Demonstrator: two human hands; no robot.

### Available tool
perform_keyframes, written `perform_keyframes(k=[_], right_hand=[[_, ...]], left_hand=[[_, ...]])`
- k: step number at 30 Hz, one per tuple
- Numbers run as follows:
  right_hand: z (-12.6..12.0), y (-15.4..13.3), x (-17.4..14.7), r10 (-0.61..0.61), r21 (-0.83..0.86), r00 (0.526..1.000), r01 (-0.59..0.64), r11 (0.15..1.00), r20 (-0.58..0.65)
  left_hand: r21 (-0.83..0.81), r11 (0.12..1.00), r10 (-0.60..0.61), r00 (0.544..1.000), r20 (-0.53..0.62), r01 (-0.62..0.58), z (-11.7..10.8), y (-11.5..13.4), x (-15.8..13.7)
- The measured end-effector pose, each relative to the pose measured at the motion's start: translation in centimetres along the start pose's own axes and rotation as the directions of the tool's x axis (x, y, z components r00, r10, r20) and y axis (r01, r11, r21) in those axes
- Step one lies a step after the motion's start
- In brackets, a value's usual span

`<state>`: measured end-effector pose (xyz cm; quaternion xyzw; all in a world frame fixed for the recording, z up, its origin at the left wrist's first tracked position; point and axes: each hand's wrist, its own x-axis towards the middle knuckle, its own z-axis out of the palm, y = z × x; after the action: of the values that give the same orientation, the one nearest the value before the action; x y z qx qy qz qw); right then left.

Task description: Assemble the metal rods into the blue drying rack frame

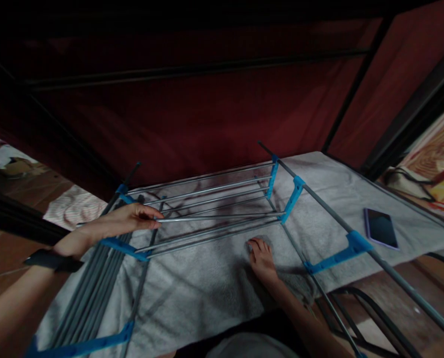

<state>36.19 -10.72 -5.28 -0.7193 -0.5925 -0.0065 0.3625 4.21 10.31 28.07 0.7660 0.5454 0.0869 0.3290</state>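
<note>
No readable writing or brand anywhere; phone (381, 228) screen dark, blank.

Left hand (127, 220): fingers pinched together on a loose grey metal rod (222, 217), held approx. level, far end reaching the blue connector (291, 200) on the rt side of the rack. Thumb on top, fingertips (155, 215) closed round the rod end. Black band on the wrist (52, 260).

Right hand (262, 258): flat, palm down, fingers together and slightly curled, pressed on the grey towel (192, 283); holding nothing that can be seen. Sits just below the rack's near rails, left of a slanting grey leg tube.

Drying rack (207, 199): grey rods w/ blue plastic joints, lying over the towel in mid-frame; several parallel rails betw. two blue end pieces. Folded wing of rods at lower left (91, 293), under the left forearm. Long tube w/ blue bracket (347, 251) running down to the rt.

Phone lying flat on the towel, rt of the rack, well apart from both hands. Dark red fabric panel w/ black frame (207, 114) behind. Tiled floor at left, pink-white cloth (74, 206) on it.
</note>
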Motion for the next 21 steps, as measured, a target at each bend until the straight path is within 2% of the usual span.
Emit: perform_keyframes(k=[2,3,8,12,15,18,21], right_hand=[[0.0,0.0,0.1,0.002,-0.009,1.0,-0.002,1.0,0.014],[0.0,0.0,0.1,0.003,-0.013,1.0,-0.002,1.0,0.019],[-0.2,-0.1,0.1,0.003,-0.014,1.0,-0.003,1.0,0.007],[-0.3,-0.1,0.0,-0.005,0.005,1.0,0.005,1.0,0.0],[-0.3,0.1,0.1,-0.005,0.027,1.0,0.005,1.0,0.005],[-0.4,0.2,0.1,0.001,0.046,1.0,-0.001,0.999,0.006],[-0.4,0.4,-0.1,0.004,0.048,1.0,-0.005,0.999,0.012]], left_hand=[[0.057,0.998,-0.004,0.976,0.218,-0.009,-0.5,0.0,1.0],[0.09,0.996,0.0,0.964,0.267,-0.025,-0.8,0.0,1.4],[0.201,0.978,0.004,0.966,0.259,-0.058,-1.1,1.2,2.8],[0.206,0.973,0.022,0.938,0.345,-0.098,0.4,2.8,3.8],[0.157,0.983,0.035,0.932,0.36,-0.098,1.8,3.4,4.3],[0.084,0.992,0.062,0.93,0.362,-0.099,3.5,3.0,4.1],[0.019,0.993,0.097,0.92,0.379,-0.113,6.0,1.1,3.0]])
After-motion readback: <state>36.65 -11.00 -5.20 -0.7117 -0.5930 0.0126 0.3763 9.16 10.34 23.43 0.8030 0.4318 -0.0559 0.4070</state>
